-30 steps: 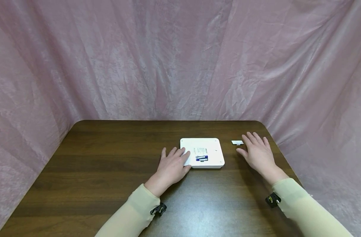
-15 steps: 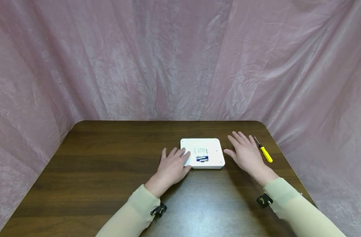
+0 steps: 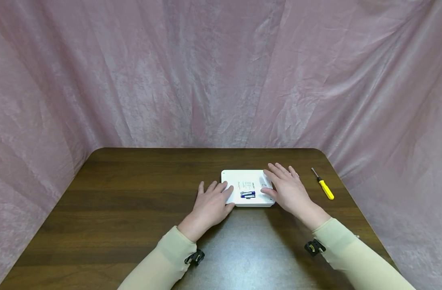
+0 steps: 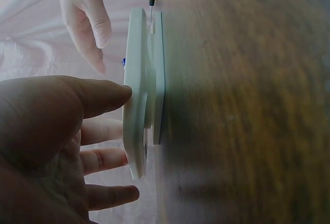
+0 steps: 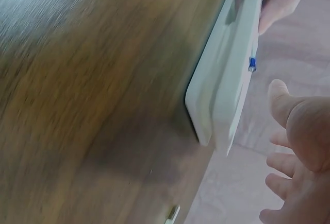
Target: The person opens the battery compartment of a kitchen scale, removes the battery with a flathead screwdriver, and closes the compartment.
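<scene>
A flat white device point(image 3: 242, 176), two-layered like a kitchen scale lying face down, sits on the brown table. Blue-and-silver batteries point(image 3: 247, 195) lie in an uncovered slot on its upper side. My left hand point(image 3: 209, 204) rests on its left end, fingers spread and the thumb at the near edge. Over its right end is my right hand point(image 3: 289, 192), fingers loosely straight and holding nothing; in the right wrist view a gap shows between that hand and the device point(image 5: 234, 90).
A yellow-handled screwdriver point(image 3: 326, 189) lies to the right of the right hand. At the bottom of the right wrist view is a small pale piece point(image 5: 173, 214) on the table, mostly hidden by the right hand in the head view. A pink curtain point(image 3: 191, 80) hangs behind the table's far edge.
My right hand has moved left from beside the small white piece to over the device's right end, uncovering the screwdriver. The left hand has stayed in place.
</scene>
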Available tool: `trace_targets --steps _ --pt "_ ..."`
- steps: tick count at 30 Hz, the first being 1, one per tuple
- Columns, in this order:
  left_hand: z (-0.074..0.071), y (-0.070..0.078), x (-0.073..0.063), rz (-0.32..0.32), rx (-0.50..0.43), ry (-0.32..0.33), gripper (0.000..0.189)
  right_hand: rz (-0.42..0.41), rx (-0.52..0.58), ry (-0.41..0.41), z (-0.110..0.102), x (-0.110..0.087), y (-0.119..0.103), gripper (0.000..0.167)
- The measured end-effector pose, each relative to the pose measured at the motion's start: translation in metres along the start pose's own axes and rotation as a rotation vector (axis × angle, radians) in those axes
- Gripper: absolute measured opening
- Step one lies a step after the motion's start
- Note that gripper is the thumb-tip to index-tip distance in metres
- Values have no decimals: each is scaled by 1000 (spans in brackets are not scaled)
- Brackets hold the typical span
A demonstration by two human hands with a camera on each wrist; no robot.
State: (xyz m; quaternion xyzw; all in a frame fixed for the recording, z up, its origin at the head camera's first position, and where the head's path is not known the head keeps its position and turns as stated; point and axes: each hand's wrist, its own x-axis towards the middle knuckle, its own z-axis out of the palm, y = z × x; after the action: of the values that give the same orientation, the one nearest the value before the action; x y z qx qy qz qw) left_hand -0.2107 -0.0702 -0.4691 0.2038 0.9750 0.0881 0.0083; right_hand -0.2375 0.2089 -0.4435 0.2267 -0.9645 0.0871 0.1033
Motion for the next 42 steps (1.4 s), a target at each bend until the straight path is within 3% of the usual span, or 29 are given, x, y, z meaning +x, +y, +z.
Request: trace_targets --steps 10,20,34,42 --pt "0 0 1 -6 2 -1 59 -61 22 -19 6 3 -15 63" --pt "-1 0 1 1 11 0 59 -134 31 28 14 5 -24 51" --pt "-2 0 2 6 15 10 59 -173 -13 41 19 5 -28 28" --pt "-2 0 2 3 18 2 59 -206 -34 69 21 6 -28 24"
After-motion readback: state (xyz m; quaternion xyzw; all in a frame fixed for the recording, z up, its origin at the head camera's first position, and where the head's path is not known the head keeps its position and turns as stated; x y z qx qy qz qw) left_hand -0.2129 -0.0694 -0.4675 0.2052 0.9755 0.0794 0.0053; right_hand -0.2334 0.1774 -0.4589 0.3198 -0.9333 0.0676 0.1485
